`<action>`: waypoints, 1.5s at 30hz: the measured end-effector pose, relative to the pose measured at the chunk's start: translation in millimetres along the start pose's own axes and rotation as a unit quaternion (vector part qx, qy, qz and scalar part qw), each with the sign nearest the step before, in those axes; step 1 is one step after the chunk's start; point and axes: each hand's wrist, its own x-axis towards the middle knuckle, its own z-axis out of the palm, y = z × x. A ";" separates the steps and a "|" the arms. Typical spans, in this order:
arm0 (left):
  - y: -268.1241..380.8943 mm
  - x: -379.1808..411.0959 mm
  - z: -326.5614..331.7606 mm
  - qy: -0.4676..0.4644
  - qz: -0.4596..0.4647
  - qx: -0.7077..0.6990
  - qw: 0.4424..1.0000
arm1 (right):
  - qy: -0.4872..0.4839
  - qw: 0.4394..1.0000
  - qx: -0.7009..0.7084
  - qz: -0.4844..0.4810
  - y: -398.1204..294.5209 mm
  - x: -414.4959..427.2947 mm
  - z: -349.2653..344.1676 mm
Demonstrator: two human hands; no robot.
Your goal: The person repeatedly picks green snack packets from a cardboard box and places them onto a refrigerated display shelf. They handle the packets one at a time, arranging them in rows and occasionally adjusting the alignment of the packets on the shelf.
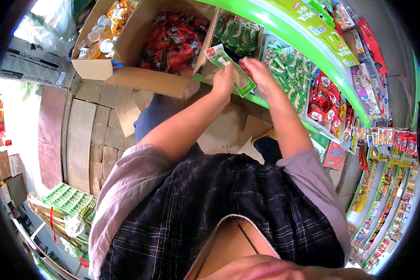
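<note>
My left hand [224, 81] grips a green-edged plastic snack packet [244, 83], thumb on top, its printed end pointing up and to the left. Close by the packet's right edge is my right hand [260, 72]; its fingertips are blurred, so I cannot tell whether they touch it. Beyond the hands stands a compartment of dark green packets [235, 35]. To its right, a clear bin holds lighter green packets [288, 70]. An open cardboard box [150, 82] on the left contains many red packets [175, 40].
A smaller carton [91, 70] of jars and an orange bag adjoins the box. A bright green shelf edge [322, 59] curves above the bins. Red packets [327, 101] fill another bin at right. A green plastic crate [70, 198] sits at lower left.
</note>
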 end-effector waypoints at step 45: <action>-17.1 -24.4 15.2 -0.099 -0.104 0.030 0.989 | 0.441 0.785 0.434 0.023 183.9 -31.4 -222.0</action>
